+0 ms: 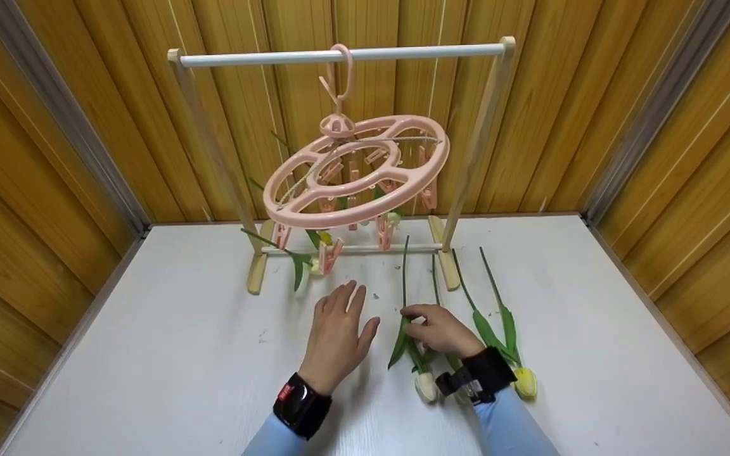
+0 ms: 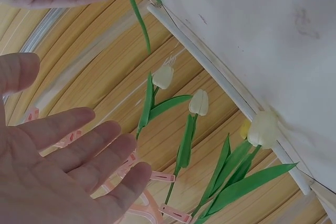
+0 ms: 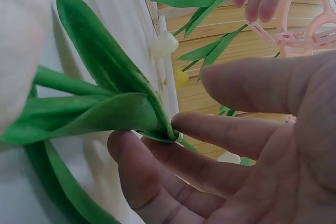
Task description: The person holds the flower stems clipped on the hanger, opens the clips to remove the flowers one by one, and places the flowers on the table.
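While the left hand (image 1: 338, 329) lies flat on the white bench (image 1: 181, 354) with its fingers straight and spread, holding nothing, the right hand (image 1: 441, 329) has its grip closed on the stem of a white tulip (image 1: 425, 385). The right wrist view shows the fingers (image 3: 157, 166) pinching the stem just where the green leaves fork off. That tulip lies on the bench with its stem pointing away toward the rack and its pale bud near the person, just beside the right wrist strap. A yellow tulip (image 1: 525, 382) lies on the bench just to the right of that hand, its stem roughly parallel. Beyond both hands a wooden rack (image 1: 473, 158) stands on the bench, and a pink round peg hanger (image 1: 355, 171) hangs tilted from its white rail. Several more tulips (image 2: 199, 103) hang bud-down from the hanger's clips, near the left hand's fingertips.
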Motion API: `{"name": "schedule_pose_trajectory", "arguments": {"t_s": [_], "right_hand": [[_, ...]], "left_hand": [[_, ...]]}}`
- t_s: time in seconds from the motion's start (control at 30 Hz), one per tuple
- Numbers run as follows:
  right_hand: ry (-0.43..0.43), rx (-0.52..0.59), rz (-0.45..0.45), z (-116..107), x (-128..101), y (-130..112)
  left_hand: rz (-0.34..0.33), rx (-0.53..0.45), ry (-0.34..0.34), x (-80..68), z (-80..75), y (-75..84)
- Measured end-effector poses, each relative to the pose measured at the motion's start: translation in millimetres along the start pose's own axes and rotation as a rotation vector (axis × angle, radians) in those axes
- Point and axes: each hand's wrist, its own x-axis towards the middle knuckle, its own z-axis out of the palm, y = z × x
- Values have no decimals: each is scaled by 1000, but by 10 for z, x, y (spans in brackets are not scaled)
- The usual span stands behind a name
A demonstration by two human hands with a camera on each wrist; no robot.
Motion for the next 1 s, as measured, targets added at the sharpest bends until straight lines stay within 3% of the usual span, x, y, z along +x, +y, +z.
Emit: {"name": "schedule_pose_trajectory", "arguments": {"t_s": [0.3, 0.77, 1.0], "right_hand": [[19, -5, 62, 31, 19, 46], [22, -59, 34, 20, 58, 80], [20, -8, 48, -10, 7, 20]], "left_hand": [[6, 10, 6, 0, 4, -13], [-5, 1, -6, 1, -7, -19], [-14, -50, 8, 11, -51, -48]]}}
